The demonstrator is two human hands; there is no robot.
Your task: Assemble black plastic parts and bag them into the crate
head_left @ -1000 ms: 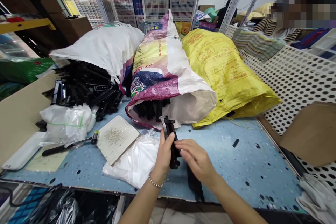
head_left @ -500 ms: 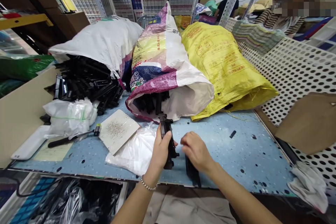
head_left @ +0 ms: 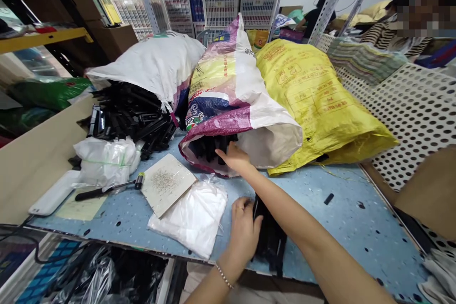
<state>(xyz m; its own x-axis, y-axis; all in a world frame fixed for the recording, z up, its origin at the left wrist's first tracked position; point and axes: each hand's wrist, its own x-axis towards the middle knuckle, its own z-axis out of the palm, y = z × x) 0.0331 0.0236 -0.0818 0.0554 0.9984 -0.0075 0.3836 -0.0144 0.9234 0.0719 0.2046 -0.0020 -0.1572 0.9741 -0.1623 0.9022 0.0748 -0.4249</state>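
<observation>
My left hand [head_left: 245, 228] is low at the table's front, its fingers and thumb closed against the left side of some long black plastic parts [head_left: 272, 242]. These parts lie side by side near the front edge, partly covered by my right forearm. My right hand [head_left: 235, 156] reaches into the mouth of the middle sack [head_left: 217, 126], which is white, purple and yellow. Its thumb is stretched apart from the fingers beside black plastic parts [head_left: 206, 147] inside. The fingertips are partly lost against the dark parts.
A white sack [head_left: 149, 57] spills a heap of black parts [head_left: 131, 116] at left; a yellow sack [head_left: 320, 99] lies right. Left of my hands are a white plastic bag [head_left: 199, 218], a square board [head_left: 166, 183], a black-handled tool [head_left: 92, 193] and bundled clear bags [head_left: 107, 159]. Another person sits back right.
The black part in my left hand has come down beside the one on the table. My right hand has left the table and reached forward into the middle sack. The view has shifted slightly.
</observation>
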